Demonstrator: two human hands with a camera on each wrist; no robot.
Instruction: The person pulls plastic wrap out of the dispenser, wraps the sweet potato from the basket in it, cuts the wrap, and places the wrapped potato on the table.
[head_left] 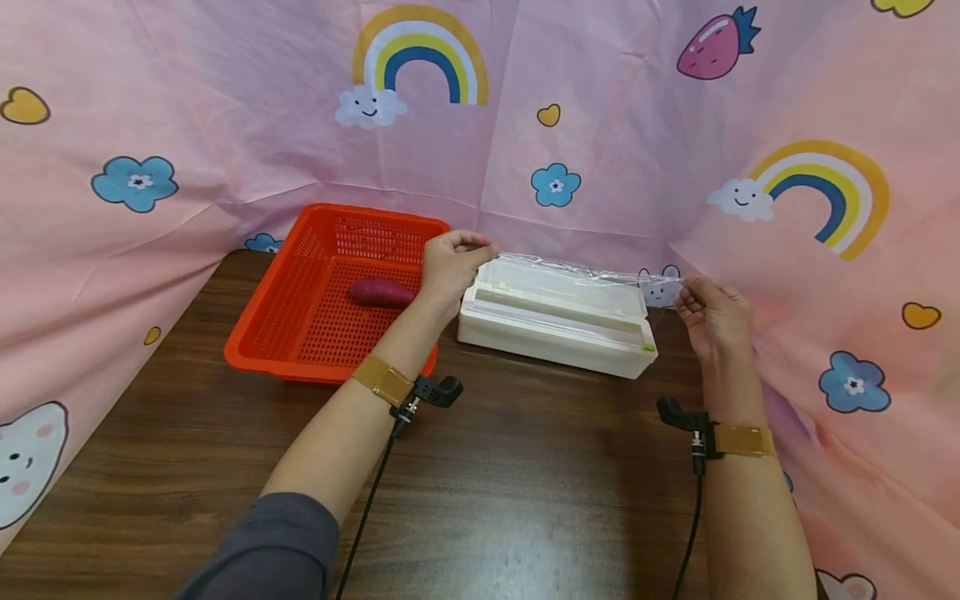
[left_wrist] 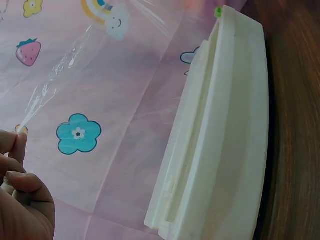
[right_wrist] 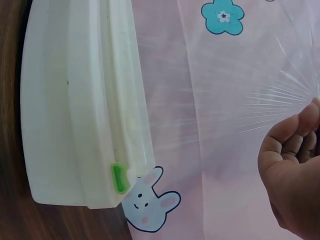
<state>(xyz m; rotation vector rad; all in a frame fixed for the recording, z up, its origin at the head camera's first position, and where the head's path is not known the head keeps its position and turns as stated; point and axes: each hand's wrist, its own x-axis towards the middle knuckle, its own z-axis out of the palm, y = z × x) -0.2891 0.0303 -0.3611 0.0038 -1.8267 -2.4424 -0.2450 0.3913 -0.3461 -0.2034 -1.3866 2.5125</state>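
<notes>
A sheet of clear plastic wrap (head_left: 588, 272) is stretched between the two hands, above a long white wrap dispenser box (head_left: 555, 337). The left hand (head_left: 452, 267) pinches one corner between thumb and forefinger; creases fan out from that pinch in the left wrist view. At the other corner, the right hand (head_left: 716, 312) pinches the film, and fine folds radiate from its fingertips in the right wrist view. The dispenser's lid stands raised at the back, and a green piece (right_wrist: 119, 178) sits at its right end. Where the film meets the box is hard to make out.
Left of the dispenser, an orange-red plastic basket (head_left: 281, 367) holds a purple sweet potato (head_left: 380, 292), partly behind the left forearm. Both stand on a dark wooden table (head_left: 525, 475). A pink printed cloth (head_left: 247, 100) hangs around the back and sides. Cables trail from both wrist cameras.
</notes>
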